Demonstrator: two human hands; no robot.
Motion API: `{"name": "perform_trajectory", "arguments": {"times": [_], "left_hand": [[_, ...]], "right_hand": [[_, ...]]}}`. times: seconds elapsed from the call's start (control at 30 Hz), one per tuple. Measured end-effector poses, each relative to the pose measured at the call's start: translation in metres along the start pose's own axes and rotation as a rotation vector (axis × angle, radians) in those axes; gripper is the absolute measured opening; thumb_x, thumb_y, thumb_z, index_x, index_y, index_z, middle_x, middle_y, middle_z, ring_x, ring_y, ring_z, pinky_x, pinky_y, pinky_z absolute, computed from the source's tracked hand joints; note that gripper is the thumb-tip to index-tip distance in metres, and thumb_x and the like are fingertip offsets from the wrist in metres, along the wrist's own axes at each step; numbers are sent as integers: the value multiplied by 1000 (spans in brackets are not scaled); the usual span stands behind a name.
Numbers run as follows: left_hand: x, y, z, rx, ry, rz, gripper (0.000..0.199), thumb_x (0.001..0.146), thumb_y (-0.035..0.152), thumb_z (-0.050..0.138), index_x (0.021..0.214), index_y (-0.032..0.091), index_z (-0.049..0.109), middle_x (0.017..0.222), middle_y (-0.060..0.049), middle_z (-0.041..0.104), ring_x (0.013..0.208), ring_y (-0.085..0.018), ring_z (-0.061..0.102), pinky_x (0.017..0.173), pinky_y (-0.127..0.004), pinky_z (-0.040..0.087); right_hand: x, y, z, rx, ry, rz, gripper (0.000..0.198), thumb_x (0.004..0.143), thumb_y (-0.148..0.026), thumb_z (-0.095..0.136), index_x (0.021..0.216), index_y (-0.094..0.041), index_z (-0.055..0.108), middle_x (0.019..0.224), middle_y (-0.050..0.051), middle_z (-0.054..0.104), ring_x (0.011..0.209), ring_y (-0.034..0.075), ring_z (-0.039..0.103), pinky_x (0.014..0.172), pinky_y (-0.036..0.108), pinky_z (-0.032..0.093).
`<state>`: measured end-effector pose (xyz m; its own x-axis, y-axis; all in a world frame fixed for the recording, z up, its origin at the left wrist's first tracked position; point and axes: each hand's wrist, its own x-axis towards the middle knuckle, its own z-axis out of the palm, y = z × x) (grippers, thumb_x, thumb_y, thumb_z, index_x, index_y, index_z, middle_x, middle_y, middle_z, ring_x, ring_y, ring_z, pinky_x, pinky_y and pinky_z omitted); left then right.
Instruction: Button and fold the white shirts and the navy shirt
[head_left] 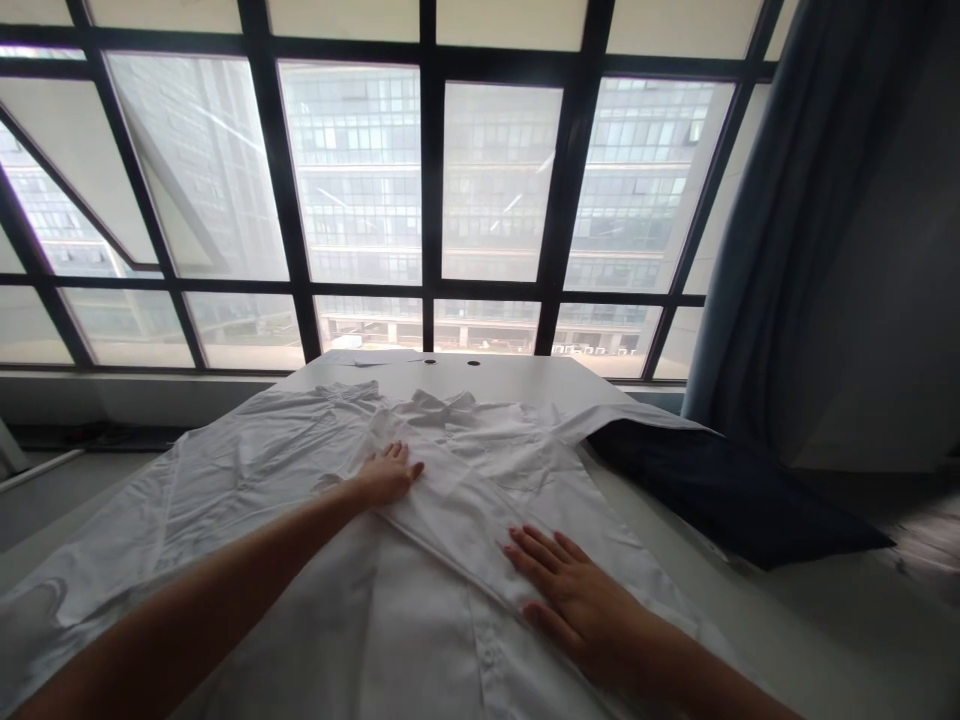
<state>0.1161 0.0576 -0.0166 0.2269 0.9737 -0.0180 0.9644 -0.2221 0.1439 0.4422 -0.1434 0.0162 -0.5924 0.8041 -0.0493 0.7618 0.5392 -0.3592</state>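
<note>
A white button-front garment [427, 610], perhaps a shirt or coat, lies spread over the table, its collar toward the window. My left hand [388, 475] rests flat on its upper part, fingers stretched out and thumb apart. Lower and to the right, my right hand [574, 600] lies palm down on the same cloth with its fingers spread. A long folded edge of fabric runs diagonally between the two hands. To the left, more wrinkled white cloth [225, 475] covers the table; I cannot tell whether it is a separate garment.
The white table [517, 375] has two dark round holes near its far edge. A dark navy cloth [720, 490] hangs over the right side. Beyond stands a large black-framed window [427, 180], with a blue-grey curtain [772, 250] at the right.
</note>
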Motion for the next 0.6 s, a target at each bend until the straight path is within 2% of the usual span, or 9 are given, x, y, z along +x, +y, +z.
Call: {"name": "perform_trajectory", "arguments": {"times": [0.1, 0.2, 0.27, 0.33, 0.37, 0.43, 0.53, 0.6], "left_hand": [[-13, -16, -1, 9, 49, 13, 73, 97, 55, 26, 152, 7, 29, 160, -17, 20, 149, -29, 17, 119, -45, 15], [-10, -30, -9, -9, 49, -4, 70, 97, 53, 26, 151, 8, 32, 159, -16, 22, 149, -28, 17, 119, -44, 15], [-4, -35, -14, -15, 27, -31, 71, 97, 54, 26, 152, 9, 30, 160, -15, 19, 149, -27, 15, 119, -45, 15], [0, -36, -17, -9, 5, -47, 73, 97, 55, 24, 153, 8, 27, 161, -15, 15, 150, -27, 12, 119, -45, 15], [2, -35, -18, -5, -1, -50, 74, 97, 55, 24, 154, 8, 26, 161, -14, 14, 150, -26, 11, 119, -45, 14], [3, -34, -17, 2, 0, -53, 74, 97, 55, 23, 154, 9, 25, 162, -14, 13, 150, -26, 10, 119, -45, 14], [2, -33, -16, 16, 11, -53, 74, 97, 55, 22, 154, 9, 24, 162, -13, 14, 150, -25, 10, 119, -45, 14], [1, -33, -15, 25, 17, -53, 74, 97, 56, 22, 154, 9, 25, 162, -13, 15, 150, -25, 11, 119, -44, 14]], "right_hand": [[-1, -2, 3, -16, -8, 9, 63, 100, -57, 31, 155, -27, 27, 161, 5, 18, 149, 26, 13, 121, 51, 9], [-2, -5, 3, -20, -25, 5, 63, 99, -57, 32, 155, -26, 29, 161, 6, 20, 148, 28, 16, 120, 53, 12], [4, 0, -2, -9, -17, -18, 65, 96, -59, 40, 151, -25, 38, 158, 9, 29, 146, 30, 25, 118, 53, 19], [18, 17, -13, 47, 67, 2, 63, 91, -59, 50, 142, -21, 52, 148, 13, 47, 135, 32, 43, 113, 50, 32], [28, 30, -22, 96, 148, 53, 61, 89, -57, 55, 136, -19, 57, 139, 15, 56, 126, 32, 53, 108, 47, 39], [52, 63, -46, 242, 373, 275, 51, 89, -49, 57, 127, -15, 62, 123, 15, 65, 103, 27, 65, 94, 40, 51], [84, 121, -91, 546, 677, 729, 47, 90, -43, 59, 128, -16, 57, 113, 13, 68, 87, 21, 67, 75, 28, 55], [96, 154, -118, 573, 766, 841, 53, 93, -43, 52, 137, -14, 47, 119, 18, 63, 84, 20, 66, 67, 27, 55]]}}
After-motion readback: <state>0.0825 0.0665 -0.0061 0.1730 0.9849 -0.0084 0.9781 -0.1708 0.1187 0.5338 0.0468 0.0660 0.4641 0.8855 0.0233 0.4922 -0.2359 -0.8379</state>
